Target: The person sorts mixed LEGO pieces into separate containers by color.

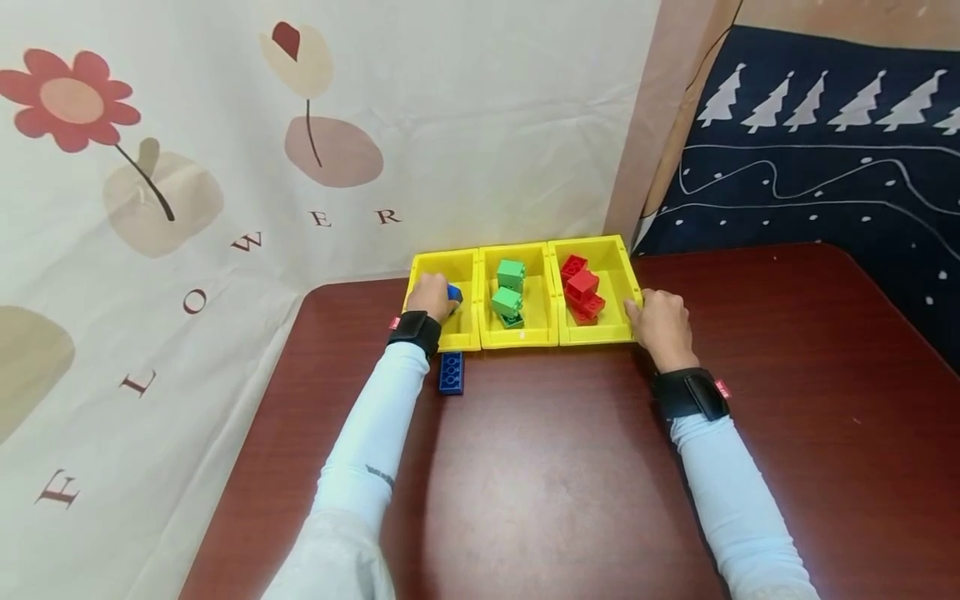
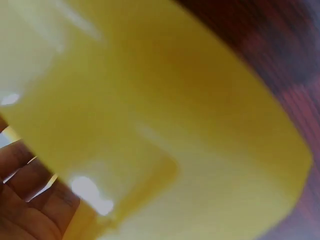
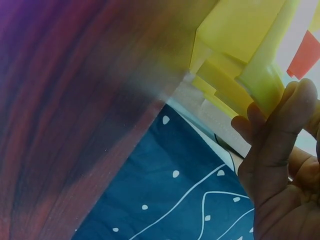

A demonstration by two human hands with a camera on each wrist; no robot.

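Observation:
Three yellow bins stand side by side at the table's back edge. My left hand [image 1: 430, 297] reaches down into the left bin [image 1: 468, 333], with a blue brick [image 1: 454, 293] at its thumb side. In the left wrist view the bin's wall covers the tips of the fingers [image 2: 30, 175], and I cannot tell whether they grip the brick. A darker blue brick [image 1: 452, 373] lies on the table before that bin. My right hand [image 1: 664, 327] pinches the outer edge of the right bin [image 1: 617, 287]; its fingers [image 3: 272, 145] show at the rim.
Several green bricks [image 1: 507, 302] sit in the middle bin [image 1: 536, 325]. Red bricks [image 1: 582, 285] lie piled in the right bin. A pale flower-print cloth [image 1: 480, 125] hangs behind the brown table [image 1: 570, 467], and a dark tree-print cloth [image 1: 810, 175] at the right.

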